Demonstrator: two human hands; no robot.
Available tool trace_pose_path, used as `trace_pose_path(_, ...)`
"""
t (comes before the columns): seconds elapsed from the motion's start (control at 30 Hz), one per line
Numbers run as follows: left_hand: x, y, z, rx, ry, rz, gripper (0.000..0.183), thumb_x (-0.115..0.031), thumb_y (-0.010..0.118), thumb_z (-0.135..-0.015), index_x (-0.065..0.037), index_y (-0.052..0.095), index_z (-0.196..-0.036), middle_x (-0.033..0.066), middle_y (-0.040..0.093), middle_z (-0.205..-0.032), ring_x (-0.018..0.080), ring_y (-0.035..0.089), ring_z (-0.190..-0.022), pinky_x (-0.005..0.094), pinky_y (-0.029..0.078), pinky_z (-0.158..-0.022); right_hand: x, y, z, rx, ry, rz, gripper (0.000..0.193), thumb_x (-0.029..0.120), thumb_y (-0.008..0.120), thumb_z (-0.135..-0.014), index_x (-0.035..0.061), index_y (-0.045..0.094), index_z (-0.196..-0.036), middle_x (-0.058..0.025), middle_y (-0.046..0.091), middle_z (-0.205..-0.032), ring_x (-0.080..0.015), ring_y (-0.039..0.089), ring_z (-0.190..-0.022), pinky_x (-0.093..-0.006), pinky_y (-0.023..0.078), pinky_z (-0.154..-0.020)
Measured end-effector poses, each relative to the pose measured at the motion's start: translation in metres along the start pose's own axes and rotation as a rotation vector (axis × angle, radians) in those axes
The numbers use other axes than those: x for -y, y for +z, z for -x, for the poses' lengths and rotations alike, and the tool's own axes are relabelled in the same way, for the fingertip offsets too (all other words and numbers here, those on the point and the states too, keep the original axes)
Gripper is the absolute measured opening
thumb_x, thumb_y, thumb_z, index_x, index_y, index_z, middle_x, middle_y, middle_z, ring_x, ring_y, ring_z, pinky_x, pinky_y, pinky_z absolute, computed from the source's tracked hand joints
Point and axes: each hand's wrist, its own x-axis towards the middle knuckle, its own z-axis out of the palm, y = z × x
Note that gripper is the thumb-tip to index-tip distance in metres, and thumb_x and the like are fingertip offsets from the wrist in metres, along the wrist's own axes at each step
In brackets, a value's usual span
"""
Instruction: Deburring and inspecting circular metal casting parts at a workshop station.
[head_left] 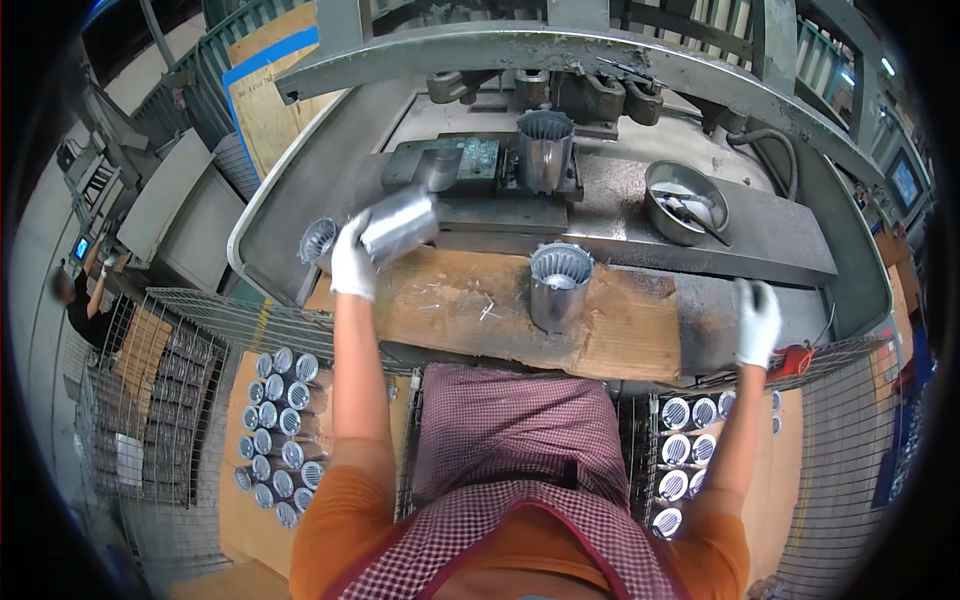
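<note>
My left hand (352,262), in a white glove, is closed round a shiny metal cylinder (402,226) held tilted above the bench's left side. Close by the hand's left is a finned metal opening (318,240); I cannot tell whether it belongs to the same piece. My right hand (759,322), also gloved, is raised over the bench's right end with fingers curled together; anything inside them is hidden. Between the hands, a finned metal housing (560,287) stands upright on the cardboard sheet (630,325). Another finned housing (545,150) stands upright on the machine's fixture.
Thin metal scraps (488,307) lie on the cardboard. A metal bowl (686,203) holding a dark-handled tool sits at the back right. A heavy machine beam (540,48) crosses overhead. Wire baskets with rows of cylinders (292,455) flank me. Another person (84,300) is far left.
</note>
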Motion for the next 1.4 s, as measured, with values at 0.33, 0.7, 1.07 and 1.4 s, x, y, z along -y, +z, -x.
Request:
trace_pose_path(0.33,0.041,0.095,-0.073,0.096,0.397,-1.163,0.054,-0.042,0.06,-0.087,0.006,0.061,-0.113,0.0245,0.064,-0.109,0.0404,0.057,-0.106,0.0383,0.045,-0.091,-0.083,-0.012,0.013,-0.002,0.291,-0.209,0.03,0.026,0.062,-0.093,-0.0034,0.062,-0.085,-0.0022,0.055,-0.067,-0.0085,0.043,-0.061,-0.0263,0.038,-0.057)
trace_pose_path(0.7,0.05,0.113,-0.066,0.029,0.442,-1.827,0.057,-0.053,0.067,-0.077,-0.011,0.065,-0.115,0.0166,0.063,-0.113,0.0346,0.06,-0.108,0.0466,0.048,-0.088,-0.073,-0.019,0.016,-0.04,0.26,-0.141,0.025,0.021,0.062,-0.093,-0.0028,0.062,-0.085,-0.0048,0.054,-0.066,-0.01,0.045,-0.062,-0.0274,0.04,-0.059)
trace_pose_path(1.07,0.135,0.129,0.131,0.336,0.523,-1.047,0.126,-0.039,0.092,-0.049,-0.002,0.021,-0.147,0.0243,0.031,-0.146,0.0363,0.035,-0.135,0.0451,0.034,-0.111,-0.141,-0.035,0.041,-0.421,0.267,-0.286,0.06,0.021,0.078,-0.078,-0.0047,0.053,-0.125,-0.0164,0.059,-0.12,-0.026,0.056,-0.11,-0.0391,0.043,-0.098)
trace_pose_path(1.4,0.12,0.18,0.108,0.476,0.276,-1.19,0.094,-0.04,0.085,-0.055,-0.007,0.044,-0.132,0.0197,0.053,-0.129,0.0342,0.054,-0.119,0.0394,0.044,-0.102,0.013,-0.067,0.088,0.39,0.191,-0.323,0.029,0.032,0.066,-0.086,0.0046,0.065,-0.097,-0.0109,0.064,-0.096,-0.0221,0.061,-0.093,-0.0335,0.046,-0.086)
